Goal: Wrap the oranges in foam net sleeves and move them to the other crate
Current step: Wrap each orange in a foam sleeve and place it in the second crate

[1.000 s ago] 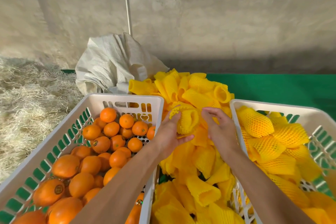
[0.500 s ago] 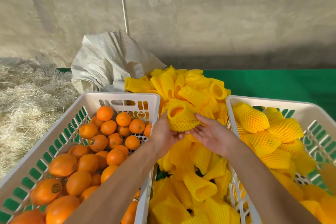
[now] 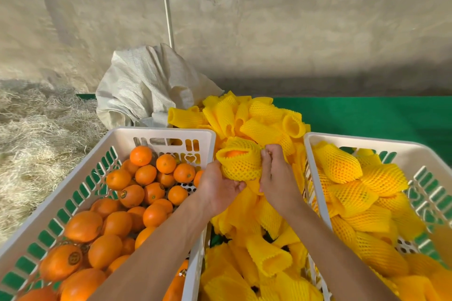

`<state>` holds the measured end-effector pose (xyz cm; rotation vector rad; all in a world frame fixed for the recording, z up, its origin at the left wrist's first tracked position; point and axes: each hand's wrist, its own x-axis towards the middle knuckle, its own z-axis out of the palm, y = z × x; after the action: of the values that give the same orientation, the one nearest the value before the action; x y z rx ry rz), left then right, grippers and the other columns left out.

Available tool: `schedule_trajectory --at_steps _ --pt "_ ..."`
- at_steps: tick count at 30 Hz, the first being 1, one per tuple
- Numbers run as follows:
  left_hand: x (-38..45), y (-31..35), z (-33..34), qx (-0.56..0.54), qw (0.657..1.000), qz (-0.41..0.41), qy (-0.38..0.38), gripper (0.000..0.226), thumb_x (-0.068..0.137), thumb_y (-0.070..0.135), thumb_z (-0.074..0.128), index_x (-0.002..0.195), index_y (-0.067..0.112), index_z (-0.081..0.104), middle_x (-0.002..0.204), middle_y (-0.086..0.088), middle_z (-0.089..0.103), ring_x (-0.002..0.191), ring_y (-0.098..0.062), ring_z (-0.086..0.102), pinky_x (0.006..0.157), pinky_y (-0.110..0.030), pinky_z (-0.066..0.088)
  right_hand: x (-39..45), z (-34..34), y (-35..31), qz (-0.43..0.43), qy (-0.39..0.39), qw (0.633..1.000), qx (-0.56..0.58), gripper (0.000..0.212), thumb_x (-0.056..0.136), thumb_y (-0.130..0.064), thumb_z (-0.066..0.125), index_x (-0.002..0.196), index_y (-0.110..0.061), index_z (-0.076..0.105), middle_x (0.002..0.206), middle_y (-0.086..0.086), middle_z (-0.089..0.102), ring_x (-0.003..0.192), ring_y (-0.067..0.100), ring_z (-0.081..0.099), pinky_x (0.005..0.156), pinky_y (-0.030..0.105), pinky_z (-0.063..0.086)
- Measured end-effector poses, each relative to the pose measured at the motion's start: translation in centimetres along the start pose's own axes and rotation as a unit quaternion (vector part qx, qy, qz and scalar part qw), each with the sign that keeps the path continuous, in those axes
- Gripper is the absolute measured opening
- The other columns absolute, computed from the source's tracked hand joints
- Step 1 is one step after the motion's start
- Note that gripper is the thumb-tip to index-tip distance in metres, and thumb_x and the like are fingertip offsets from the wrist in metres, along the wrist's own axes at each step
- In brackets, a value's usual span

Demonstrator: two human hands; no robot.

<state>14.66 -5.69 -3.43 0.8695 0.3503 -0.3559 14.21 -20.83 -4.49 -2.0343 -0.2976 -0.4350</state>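
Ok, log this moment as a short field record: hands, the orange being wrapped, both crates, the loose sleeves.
left hand: cups the sleeved orange from below
right hand: pinches the sleeve's side
sleeved orange: fruit visible at the open end
left crate: bare oranges
right crate: wrapped oranges
loose sleeves: heaped between the crates

Soft even daylight, sharp, wide-angle edge distortion

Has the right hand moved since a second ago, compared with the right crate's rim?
Yes. The right hand has turned and dropped slightly, staying just left of the right crate, now pinching the sleeved orange.
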Motion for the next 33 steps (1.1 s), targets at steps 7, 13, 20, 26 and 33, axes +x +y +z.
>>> schedule_trajectory --at_steps 7,13,20,26,33 --pt "-0.2 0.2 -0.1 0.01 0.999 -0.023 -0.033 0.048 0.105 0.054 0.045 0.137 0.022 0.063 0.114 -0.004 0.076 0.092 -0.018 0.065 0.065 -0.026 0.051 -0.6 -0.1 0.2 0.015 -0.009 0.999 -0.031 0.03 0.106 -0.03 0.037 0.133 -0.019 0.042 0.097 0.002 0.064 0.078 0.019 0.062 0.063 0.049 0.055" --pt "-0.1 0.2 -0.3 -0.018 0.995 -0.067 -0.071 0.045 0.107 0.048 0.048 0.14 0.02 0.058 0.132 -0.015 0.069 0.119 -0.032 0.064 0.079 -0.05 0.061 0.1 -1.0 1.1 -0.029 -0.01 0.991 -0.133 0.074 0.088 0.004 0.061 0.151 -0.028 0.038 0.146 -0.003 0.04 0.129 0.015 0.043 0.092 0.033 0.051" --pt "0.4 -0.3 -0.1 -0.015 0.997 0.044 -0.053 0.037 0.109 0.03 0.048 0.14 0.012 0.057 0.131 -0.012 0.071 0.116 -0.027 0.071 0.083 -0.04 0.064 0.2 -1.0 1.4 0.062 -0.067 0.995 0.037 0.07 0.088 -0.042 0.074 0.145 -0.044 0.034 0.143 -0.014 0.05 0.129 0.01 0.051 0.103 0.037 0.051" --pt "0.0 -0.3 -0.1 0.067 0.991 0.087 -0.071 0.044 0.099 0.044 0.064 0.138 0.024 0.062 0.131 -0.001 0.072 0.118 -0.019 0.07 0.085 -0.037 0.061 0.2 -0.8 1.0 0.101 -0.06 0.984 0.131 0.09 0.063 -0.071 0.082 0.14 -0.038 0.048 0.134 -0.014 0.06 0.118 0.005 0.061 0.094 0.028 0.057" --pt "-0.3 -0.2 -0.1 0.142 0.98 0.113 -0.082 0.04 0.102 0.041 0.061 0.135 0.018 0.065 0.129 -0.007 0.072 0.119 -0.025 0.07 0.089 -0.044 0.061 0.2 -1.4 1.1 0.105 -0.094 0.981 0.135 0.089 0.064 -0.057 0.087 0.143 -0.041 0.047 0.126 -0.031 0.055 0.108 -0.022 0.052 0.077 0.001 0.045"
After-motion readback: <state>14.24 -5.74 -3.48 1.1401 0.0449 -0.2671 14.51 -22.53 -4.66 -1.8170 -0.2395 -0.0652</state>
